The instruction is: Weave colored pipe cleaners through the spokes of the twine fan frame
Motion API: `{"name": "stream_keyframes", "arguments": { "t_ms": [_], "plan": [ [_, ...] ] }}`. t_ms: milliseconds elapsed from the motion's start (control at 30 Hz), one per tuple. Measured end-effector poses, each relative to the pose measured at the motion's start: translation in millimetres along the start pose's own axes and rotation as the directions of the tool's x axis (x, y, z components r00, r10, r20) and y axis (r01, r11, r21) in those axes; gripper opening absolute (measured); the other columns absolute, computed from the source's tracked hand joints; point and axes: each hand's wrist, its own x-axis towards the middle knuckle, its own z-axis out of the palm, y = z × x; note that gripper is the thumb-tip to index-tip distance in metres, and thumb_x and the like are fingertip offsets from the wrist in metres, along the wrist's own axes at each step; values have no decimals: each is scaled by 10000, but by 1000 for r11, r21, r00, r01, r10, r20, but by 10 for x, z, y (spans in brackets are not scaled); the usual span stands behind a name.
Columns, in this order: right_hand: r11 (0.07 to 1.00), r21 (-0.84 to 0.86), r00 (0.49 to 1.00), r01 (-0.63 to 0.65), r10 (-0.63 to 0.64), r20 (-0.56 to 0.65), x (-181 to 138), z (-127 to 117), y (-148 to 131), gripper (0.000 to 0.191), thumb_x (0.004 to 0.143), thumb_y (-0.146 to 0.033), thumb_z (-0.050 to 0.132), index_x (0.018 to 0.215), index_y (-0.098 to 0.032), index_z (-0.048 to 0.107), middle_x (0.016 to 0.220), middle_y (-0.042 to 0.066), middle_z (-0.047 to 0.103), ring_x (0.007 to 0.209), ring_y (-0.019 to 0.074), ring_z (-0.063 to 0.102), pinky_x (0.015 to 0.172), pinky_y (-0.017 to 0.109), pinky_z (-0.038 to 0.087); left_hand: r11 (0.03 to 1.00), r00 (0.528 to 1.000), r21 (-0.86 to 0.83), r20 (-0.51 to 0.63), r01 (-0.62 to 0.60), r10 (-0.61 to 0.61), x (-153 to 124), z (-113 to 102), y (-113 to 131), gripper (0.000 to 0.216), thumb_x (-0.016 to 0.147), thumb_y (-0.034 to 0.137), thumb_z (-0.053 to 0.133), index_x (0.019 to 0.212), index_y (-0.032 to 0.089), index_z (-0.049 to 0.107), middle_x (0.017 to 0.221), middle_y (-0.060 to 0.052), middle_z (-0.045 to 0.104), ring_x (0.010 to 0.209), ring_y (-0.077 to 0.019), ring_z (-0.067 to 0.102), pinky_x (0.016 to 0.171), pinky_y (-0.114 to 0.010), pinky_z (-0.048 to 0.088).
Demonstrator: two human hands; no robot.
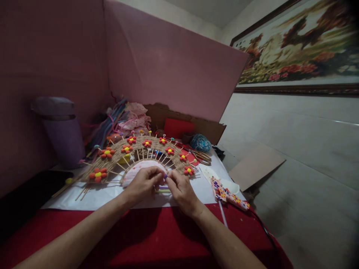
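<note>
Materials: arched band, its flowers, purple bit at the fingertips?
Arched band: probably jute-like twine, matte; tan, fibrous-looking strands show.
Flowers: perhaps modelling clay, matte; plump, rounded, solid-coloured petals.
Purple bit: material and finish unclear; too small and partly covered to tell.

Arched band (155,142) — rough twine, red cloth (157,239) — matt, smooth wall tiles (308,130)

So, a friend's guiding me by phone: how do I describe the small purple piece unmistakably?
Find the big woven arch on the white sheet. In front, the left hand and right hand meet. The small purple piece is held between them, unlike the red flowers, which sit on the arch.
</note>
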Motion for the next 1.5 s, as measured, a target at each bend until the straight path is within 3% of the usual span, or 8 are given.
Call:
{"name": "stream_keyframes", "arguments": {
  "t_ms": [200,467,667,933,1133,1267,1500],
  "plan": [
    [997,74,1000,-1,1,-4,-8,-7,-15,165,864,-163,423,711,-184,481,632,-25,514,590,120,486,577,232,349,980,999,-194,21,47,-43,-13,-10,74,296,733,409,609,733,118,553,581,27,544,461,-77,483,404,-203,436],
    [990,138,999,-4,-2,39,-5,1,-10,167,872,-171,423,728,-176,507,668,-15,549,620,118,506,600,229,360,957,992,-267,71,115,-100,-12,-46,64,306,667,401,687,678,114,581,590,5,592,457,-94,536,430,-226,475],
    [984,173,999,-37,31,38,-12,20,12,174,871,-203,425,713,-176,491,647,-22,506,605,117,473,580,231,351,971,995,-225,70,83,-69,-26,-54,56,271,720,370,648,685,106,600,520,8,581,437,-81,523,422,-176,390],
    [973,219,997,-72,67,31,-10,33,26,184,862,-220,422,691,-176,472,637,-25,486,600,115,451,569,229,344,976,998,-215,59,43,-31,-13,-25,39,258,745,358,618,682,110,583,497,14,574,427,-88,525,438,-190,396],
    [983,176,999,-48,47,8,-1,10,-4,183,860,-200,429,680,-180,455,621,-32,477,582,109,448,553,222,333,973,999,-224,0,49,-50,-17,18,58,286,708,388,638,689,111,570,577,3,590,449,-97,542,435,-205,417],
    [993,118,1000,6,-6,5,-4,-15,-16,174,859,-172,439,686,-182,456,610,-40,464,570,103,446,555,218,328,984,999,-174,-7,46,-48,-22,15,87,253,703,351,648,690,108,579,525,11,582,430,-86,530,421,-182,374],
    [998,28,998,51,-52,31,-15,-16,-6,145,871,-153,426,740,-182,480,660,-21,522,619,115,503,597,223,344,984,993,-140,61,108,-101,-14,-46,111,236,685,339,634,683,105,601,499,-6,606,426,-90,534,425,-185,388]
  ]
}}
